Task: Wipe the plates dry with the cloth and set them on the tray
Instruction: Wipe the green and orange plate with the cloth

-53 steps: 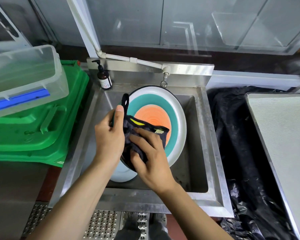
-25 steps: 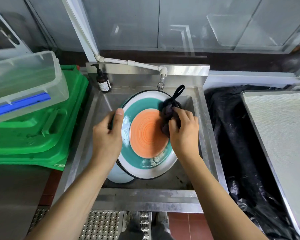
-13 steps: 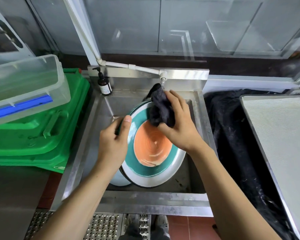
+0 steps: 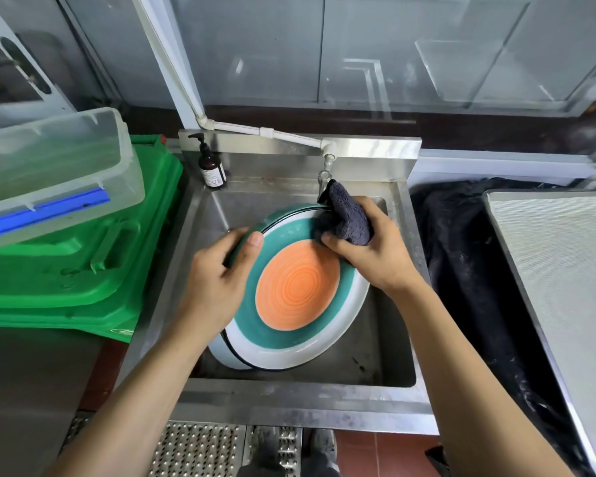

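A round plate (image 4: 298, 290) with an orange centre, a teal ring and a white rim is tilted over the steel sink (image 4: 396, 342). My left hand (image 4: 217, 284) grips its left edge, thumb on the teal ring. My right hand (image 4: 372, 249) holds a dark cloth (image 4: 346, 218) bunched against the plate's upper right rim. A second pale plate (image 4: 221, 354) shows just behind the lower left edge. The large steel tray (image 4: 561, 280) with a textured surface lies at the right.
A tap (image 4: 326, 166) hangs just above the cloth. A brown pump bottle (image 4: 211, 168) stands at the sink's back left corner. Green plastic lids (image 4: 76, 270) and a clear tub (image 4: 49, 170) are stacked to the left. Black plastic sheet (image 4: 468, 280) fills the gap beside the tray.
My right hand carried the cloth from the plate's lower left, round its right side, up to the top right rim. The left hand kept its grip on the left edge.
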`<action>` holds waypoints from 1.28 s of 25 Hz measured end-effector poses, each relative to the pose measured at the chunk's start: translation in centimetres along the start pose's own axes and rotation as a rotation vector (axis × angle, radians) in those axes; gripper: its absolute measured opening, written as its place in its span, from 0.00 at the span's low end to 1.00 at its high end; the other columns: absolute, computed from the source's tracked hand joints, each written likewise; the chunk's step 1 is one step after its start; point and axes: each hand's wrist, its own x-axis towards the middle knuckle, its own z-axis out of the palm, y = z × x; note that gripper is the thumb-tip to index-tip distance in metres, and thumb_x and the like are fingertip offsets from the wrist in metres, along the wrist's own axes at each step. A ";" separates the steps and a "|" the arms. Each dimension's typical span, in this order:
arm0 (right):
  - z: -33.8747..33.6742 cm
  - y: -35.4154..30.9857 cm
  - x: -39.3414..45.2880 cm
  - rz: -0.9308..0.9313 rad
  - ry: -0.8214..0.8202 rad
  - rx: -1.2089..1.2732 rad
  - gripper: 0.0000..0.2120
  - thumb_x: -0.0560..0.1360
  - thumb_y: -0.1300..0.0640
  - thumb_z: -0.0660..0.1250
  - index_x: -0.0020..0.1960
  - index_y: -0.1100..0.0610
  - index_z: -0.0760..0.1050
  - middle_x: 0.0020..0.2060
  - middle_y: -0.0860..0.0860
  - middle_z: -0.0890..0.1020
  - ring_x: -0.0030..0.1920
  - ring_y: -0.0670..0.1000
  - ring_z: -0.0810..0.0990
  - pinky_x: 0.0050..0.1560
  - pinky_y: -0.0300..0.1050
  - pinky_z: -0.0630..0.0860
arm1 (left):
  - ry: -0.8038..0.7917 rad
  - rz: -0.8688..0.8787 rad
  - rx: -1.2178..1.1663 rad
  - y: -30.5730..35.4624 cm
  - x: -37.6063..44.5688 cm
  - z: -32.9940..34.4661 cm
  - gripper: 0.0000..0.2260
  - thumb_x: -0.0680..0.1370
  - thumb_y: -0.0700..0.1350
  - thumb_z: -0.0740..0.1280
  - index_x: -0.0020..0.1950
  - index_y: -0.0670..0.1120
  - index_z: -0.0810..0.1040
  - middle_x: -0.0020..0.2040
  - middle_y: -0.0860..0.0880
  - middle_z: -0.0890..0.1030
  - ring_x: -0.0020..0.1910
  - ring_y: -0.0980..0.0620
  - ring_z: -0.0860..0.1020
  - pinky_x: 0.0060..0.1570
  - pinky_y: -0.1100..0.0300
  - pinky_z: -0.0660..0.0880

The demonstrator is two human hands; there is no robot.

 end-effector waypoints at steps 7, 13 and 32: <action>1.0 -1.6 -0.4 -0.065 0.051 -0.119 0.17 0.68 0.50 0.77 0.55 0.46 0.78 0.45 0.47 0.84 0.45 0.50 0.82 0.50 0.52 0.80 | -0.172 -0.020 0.168 -0.4 2.1 -1.1 0.07 0.78 0.53 0.71 0.50 0.52 0.78 0.42 0.53 0.83 0.43 0.53 0.81 0.47 0.53 0.77; 1.9 -3.6 -0.3 -0.221 -0.018 -0.391 0.23 0.68 0.47 0.75 0.62 0.50 0.79 0.49 0.48 0.81 0.48 0.55 0.82 0.48 0.57 0.79 | -0.374 0.054 0.646 1.5 5.5 0.6 0.10 0.80 0.54 0.64 0.53 0.48 0.77 0.46 0.42 0.83 0.47 0.37 0.81 0.45 0.46 0.77; 0.0 -1.4 -0.9 -0.012 0.258 0.057 0.15 0.70 0.55 0.78 0.55 0.48 0.81 0.43 0.42 0.84 0.43 0.42 0.80 0.47 0.39 0.78 | -0.047 0.097 0.379 0.5 4.4 -1.2 0.12 0.79 0.53 0.68 0.41 0.49 0.72 0.30 0.53 0.73 0.28 0.56 0.70 0.30 0.62 0.66</action>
